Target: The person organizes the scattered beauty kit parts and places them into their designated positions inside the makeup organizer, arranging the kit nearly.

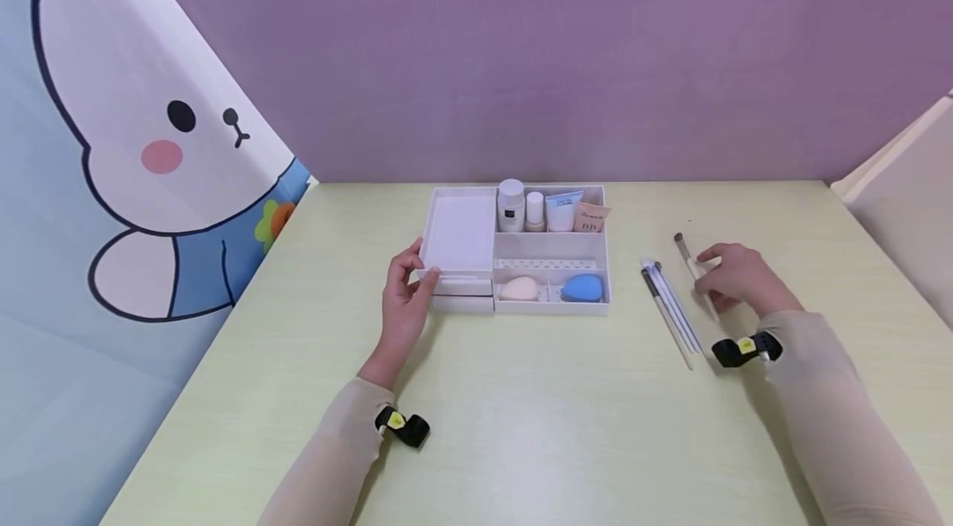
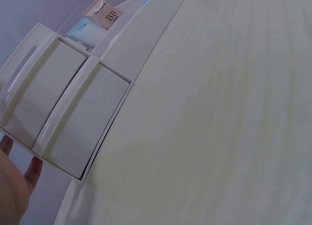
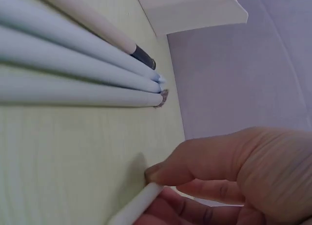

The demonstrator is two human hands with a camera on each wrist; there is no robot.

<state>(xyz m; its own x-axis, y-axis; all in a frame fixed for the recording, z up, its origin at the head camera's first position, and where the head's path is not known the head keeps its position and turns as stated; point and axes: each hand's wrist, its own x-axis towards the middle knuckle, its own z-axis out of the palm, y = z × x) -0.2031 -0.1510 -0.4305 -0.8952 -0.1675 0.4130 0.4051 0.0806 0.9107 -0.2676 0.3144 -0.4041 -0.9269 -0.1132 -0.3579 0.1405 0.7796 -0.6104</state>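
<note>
A white cosmetics organizer stands on the table. My left hand is at its left front corner, fingertips touching the side beside the two stacked drawers. To the right, my right hand pinches the pale handle of a makeup brush between thumb and fingers; its brown bristles point away from me. In the right wrist view the handle end shows under the thumb, the rest out of frame. Just left of this hand, several more makeup brushes lie side by side on the table.
The organizer's back compartment holds a white bottle, a smaller bottle, a blue-white tube and a BB tube. In front sit a pink sponge and a blue sponge. A purple curtain hangs behind the table.
</note>
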